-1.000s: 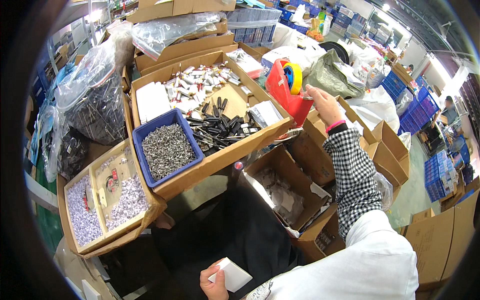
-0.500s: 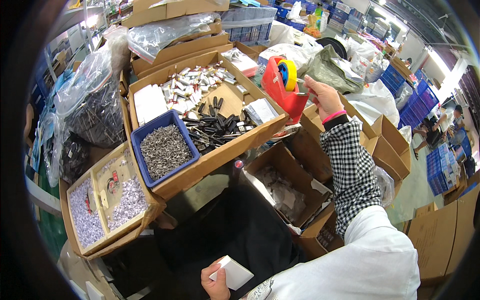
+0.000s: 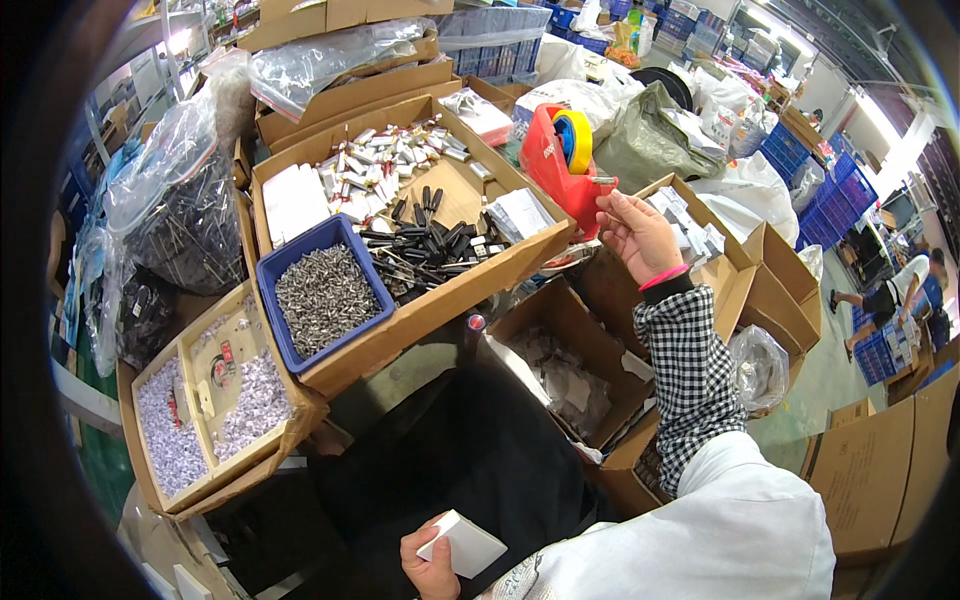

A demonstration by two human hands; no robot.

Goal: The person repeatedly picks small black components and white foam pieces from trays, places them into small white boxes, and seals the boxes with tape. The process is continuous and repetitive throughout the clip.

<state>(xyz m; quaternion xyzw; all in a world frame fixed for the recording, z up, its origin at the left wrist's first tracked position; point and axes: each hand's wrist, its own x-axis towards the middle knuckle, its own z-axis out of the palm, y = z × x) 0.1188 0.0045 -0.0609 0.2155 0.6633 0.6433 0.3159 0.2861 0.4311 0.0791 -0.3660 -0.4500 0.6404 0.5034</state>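
Tape dispenser (image 3: 560, 165) was the landmark: my right hand (image 3: 640, 235) pinched its sticky, flimsy tape end just beside it; left hand (image 3: 432, 560), well below, gripped a light white box (image 3: 462, 545).

Left hand (image 3: 432, 565) partly cut off below; bin screws (image 3: 325, 298) too small

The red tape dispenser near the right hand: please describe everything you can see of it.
The red tape dispenser looks like moulded plastic with a sloping body. It stands upright on the edge between cardboard boxes. It carries a yellow roll and a blue roll of tape near its top. A short strip runs from its front to the fingers of the right hand, which pinch the strip's end.
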